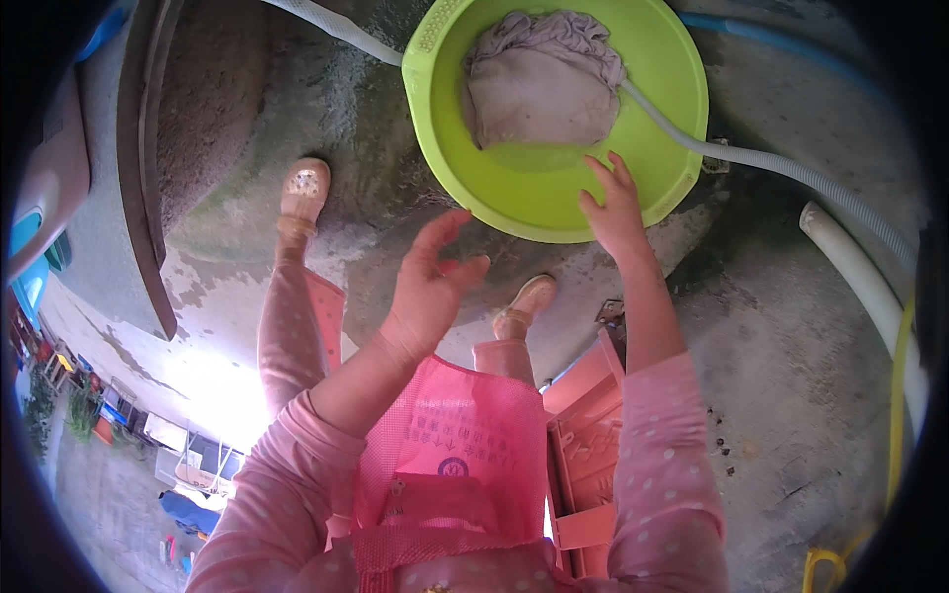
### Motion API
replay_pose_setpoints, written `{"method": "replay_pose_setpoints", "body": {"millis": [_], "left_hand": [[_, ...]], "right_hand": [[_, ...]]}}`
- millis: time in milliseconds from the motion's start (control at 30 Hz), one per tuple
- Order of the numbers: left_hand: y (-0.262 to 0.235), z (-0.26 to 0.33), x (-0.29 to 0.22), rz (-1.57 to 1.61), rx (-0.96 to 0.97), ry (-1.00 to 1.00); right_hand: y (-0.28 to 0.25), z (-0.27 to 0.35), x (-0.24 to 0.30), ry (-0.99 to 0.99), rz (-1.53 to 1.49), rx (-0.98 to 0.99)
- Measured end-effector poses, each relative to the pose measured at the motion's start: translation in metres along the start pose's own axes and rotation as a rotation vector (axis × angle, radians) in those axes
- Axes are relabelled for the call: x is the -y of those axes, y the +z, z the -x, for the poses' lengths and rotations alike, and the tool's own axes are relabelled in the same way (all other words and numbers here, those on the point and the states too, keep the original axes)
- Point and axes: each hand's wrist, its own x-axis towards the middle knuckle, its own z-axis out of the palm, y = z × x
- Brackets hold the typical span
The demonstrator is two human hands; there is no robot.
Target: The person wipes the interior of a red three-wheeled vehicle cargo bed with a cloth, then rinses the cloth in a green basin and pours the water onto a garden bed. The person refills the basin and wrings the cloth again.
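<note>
1. the lime-green basin [672, 89] sits on the rough concrete ground [791, 336] near the top of the view, just ahead of the person's feet.
2. a wet grey cloth [539, 84] lies bunched inside the basin, filling its upper left part; the lower part of the basin floor is bare green.
3. the right hand [615, 203] reaches over the near rim of the basin, fingers spread and straight, fingertips above the bare green floor just below the cloth. it grips nothing; i cannot tell whether it touches the basin wall.
4. the left hand [430, 287] is raised in the air just short of the basin's near edge, palm turned inward, fingers loosely open and slightly curled, holding nothing and apart from the rim.
5. a grey corrugated hose [781, 163] runs from the cloth over the right side of the basin rim and away across the ground to the right.
6. a thicker white pipe [870, 296] lies on the ground further right, with a yellow hose [898, 395] beside it.
7. a pink plastic stool [583, 445] stands close by the person's right leg.
8. both forearms wear pink dotted sleeves, and a pink mesh apron [465, 435] hangs between them.
9. two feet in light sandals stand on the concrete below the basin, the left sandal [304, 188] further left, the right sandal [529, 296] just under the basin's near edge.
</note>
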Motion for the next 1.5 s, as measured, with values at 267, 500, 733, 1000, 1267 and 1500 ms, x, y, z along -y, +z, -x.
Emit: {"method": "replay_pose_setpoints", "body": {"millis": [267, 500, 733, 1000, 1267, 1500], "left_hand": [[0.002, 0.005, 0.018, 0.095, 0.135, -0.188], [0.003, 0.009, 0.014, 0.131, 0.175, -0.266], [0.001, 0.011, 0.016, 0.114, 0.165, -0.297], [0.002, -0.017, 0.036, -0.062, 0.112, 0.011], [0.041, -0.126, 0.01, 0.4, -0.273, -0.308], [0.066, -0.149, -0.024, 0.747, 0.003, -0.068]], "right_hand": [[0.059, -0.074, -0.004, -0.287, 0.568, 0.297], [0.103, -0.11, -0.036, -0.013, 0.666, 0.055], [0.112, -0.109, -0.038, -0.259, 0.513, 0.086], [0.159, -0.104, -0.027, 0.035, 0.349, 0.147], [0.034, -0.043, 0.079, 0.174, -1.323, 0.197], [0.007, -0.018, 0.098, -0.202, -0.987, -0.153]]}}
